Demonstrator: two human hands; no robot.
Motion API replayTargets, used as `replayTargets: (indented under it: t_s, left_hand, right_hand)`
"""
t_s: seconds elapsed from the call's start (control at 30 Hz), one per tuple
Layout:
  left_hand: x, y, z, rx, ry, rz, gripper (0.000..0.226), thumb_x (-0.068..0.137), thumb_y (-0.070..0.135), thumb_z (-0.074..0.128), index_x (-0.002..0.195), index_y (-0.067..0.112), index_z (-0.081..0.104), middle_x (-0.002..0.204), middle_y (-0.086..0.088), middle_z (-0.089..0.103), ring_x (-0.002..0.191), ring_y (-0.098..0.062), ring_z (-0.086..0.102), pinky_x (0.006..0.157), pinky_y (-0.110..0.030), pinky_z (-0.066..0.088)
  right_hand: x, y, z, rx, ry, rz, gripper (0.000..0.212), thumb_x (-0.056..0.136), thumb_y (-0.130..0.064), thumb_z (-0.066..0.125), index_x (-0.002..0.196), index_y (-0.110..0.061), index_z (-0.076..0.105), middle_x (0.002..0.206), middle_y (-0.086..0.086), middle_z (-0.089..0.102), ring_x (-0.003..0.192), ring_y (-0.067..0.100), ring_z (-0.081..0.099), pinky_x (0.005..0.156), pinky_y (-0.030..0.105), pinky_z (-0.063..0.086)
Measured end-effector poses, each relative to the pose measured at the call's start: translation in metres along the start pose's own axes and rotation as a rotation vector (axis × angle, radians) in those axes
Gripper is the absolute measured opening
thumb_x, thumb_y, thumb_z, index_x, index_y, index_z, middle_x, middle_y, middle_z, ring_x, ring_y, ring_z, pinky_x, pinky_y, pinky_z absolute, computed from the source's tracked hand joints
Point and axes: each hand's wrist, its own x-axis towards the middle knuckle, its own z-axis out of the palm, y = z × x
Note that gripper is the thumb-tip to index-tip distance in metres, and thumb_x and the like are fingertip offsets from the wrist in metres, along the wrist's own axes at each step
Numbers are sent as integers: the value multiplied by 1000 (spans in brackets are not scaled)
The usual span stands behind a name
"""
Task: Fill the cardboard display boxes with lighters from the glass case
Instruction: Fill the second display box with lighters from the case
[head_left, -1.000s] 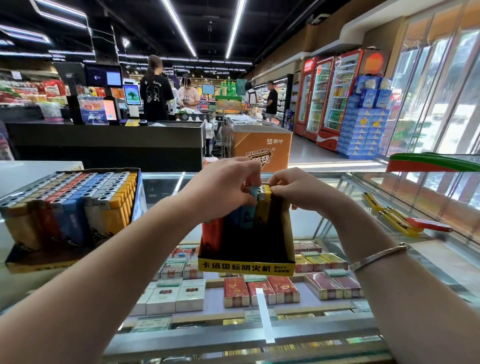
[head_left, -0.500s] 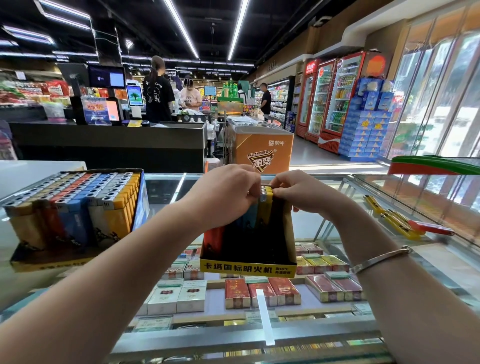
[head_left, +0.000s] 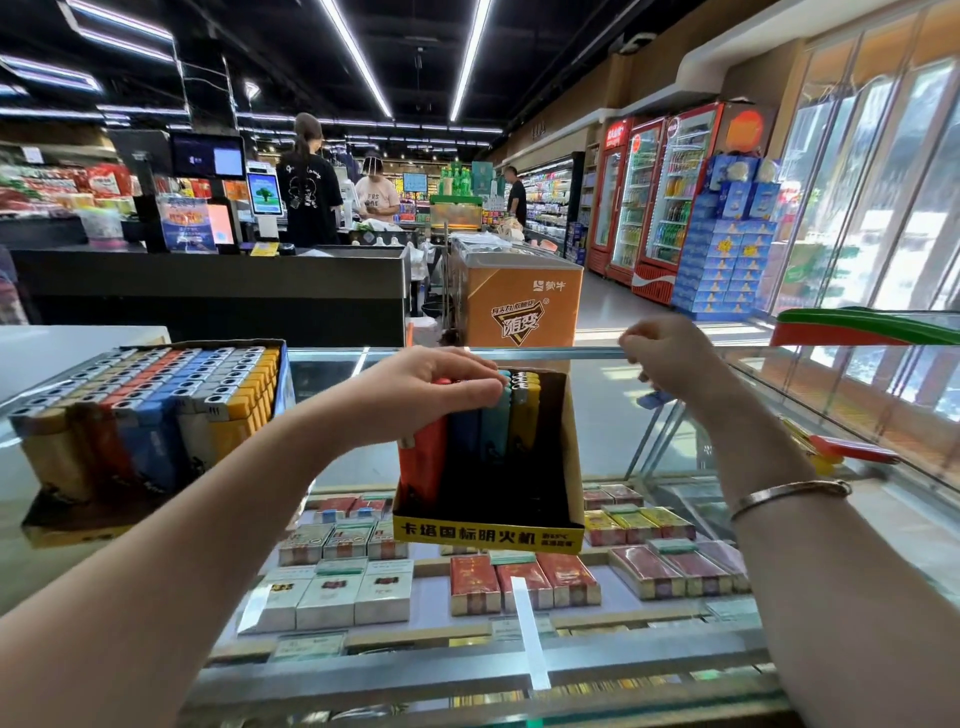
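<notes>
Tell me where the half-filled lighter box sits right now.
In the head view, the half-filled box stands centre frame on the glass case, right of the full box, with the left hand on its lighters.

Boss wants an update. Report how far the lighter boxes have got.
Done: the left box looks full. In hand: the left hand rests on the few lighters standing in the yellow-fronted box; the right hand is clear of it. Left: most of that box is empty.
</notes>
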Motion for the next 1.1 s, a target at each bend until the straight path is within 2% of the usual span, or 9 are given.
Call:
replayTargets:
  t_s: [0.07, 0.17, 0.23, 0.33, 0.43, 0.7, 0.9, 1.03, 1.1]
  left_hand:
    - [2, -3, 5, -74, 33, -6, 31, 75, 49, 57, 100, 35, 70, 109, 24, 63, 102, 6, 57, 88, -16, 44]
    - [4, -5, 13, -194, 122, -37, 20, 89, 33, 55, 97, 28, 73, 103, 20, 67, 98, 2, 60, 77, -12, 47]
    - [5, -5, 17, -231, 167, -67, 21, 91, 30, 52, 93, 30, 73, 100, 14, 70, 103, -8, 60, 85, -24, 46]
    - [4, -3, 22, -285, 198, -87, 23, 92, 28, 51, 91, 33, 74, 103, 4, 71, 106, -19, 60, 98, -43, 43]
    - [3, 1, 26, -326, 224, -88, 23, 92, 25, 53, 89, 32, 74, 99, 3, 71, 103, -20, 62, 99, -48, 42]
    - [3, 8, 35, -417, 261, -64, 23, 92, 22, 52, 84, 28, 74, 100, -5, 69, 104, -31, 59, 96, -55, 43]
    - [3, 10, 42, -455, 242, 19, 33, 91, 26, 51, 74, 43, 73, 76, 21, 69, 91, -8, 60, 88, -37, 44]
    - [3, 10, 47, -483, 201, 55, 21, 91, 26, 51, 90, 30, 71, 95, 17, 69, 94, 3, 59, 84, -27, 41]
    - [3, 11, 49, -479, 178, 70, 21, 91, 26, 50, 97, 27, 70, 104, 19, 65, 95, 8, 56, 83, -24, 40]
  right_hand:
    - [8, 22, 4, -248, 31, 95, 20, 91, -12, 47, 94, -4, 64, 95, 15, 62, 89, 35, 62, 75, 39, 49]
    - [12, 47, 16, -674, -231, 178, 39, 99, -23, 34, 129, -5, 51, 139, 16, 45, 125, 33, 41, 97, 38, 34]
    - [11, 54, 22, -740, -331, 203, 45, 101, -30, 27, 140, -9, 38, 147, 14, 33, 135, 32, 29, 105, 39, 27]
    - [10, 55, 23, -601, -249, 221, 43, 99, -30, 39, 122, 3, 52, 129, 22, 51, 118, 33, 47, 91, 36, 38]
    - [7, 50, 20, -587, -70, 220, 25, 91, -15, 55, 104, 3, 65, 106, 21, 65, 99, 33, 59, 76, 33, 43]
    - [-6, 35, 20, -715, -34, 240, 18, 91, -4, 50, 108, -2, 56, 111, 19, 59, 101, 34, 56, 70, 32, 39]
    - [-17, 28, 17, -765, -15, 267, 23, 91, -2, 45, 111, -3, 55, 116, 18, 56, 103, 34, 56, 79, 37, 46]
    - [-18, 27, -2, -796, 128, 255, 26, 88, 3, 45, 113, 0, 54, 110, 20, 59, 99, 35, 57, 73, 36, 44]
    - [-23, 33, -18, -853, 164, 291, 28, 88, 3, 45, 115, 1, 54, 111, 22, 59, 102, 37, 56, 80, 41, 49]
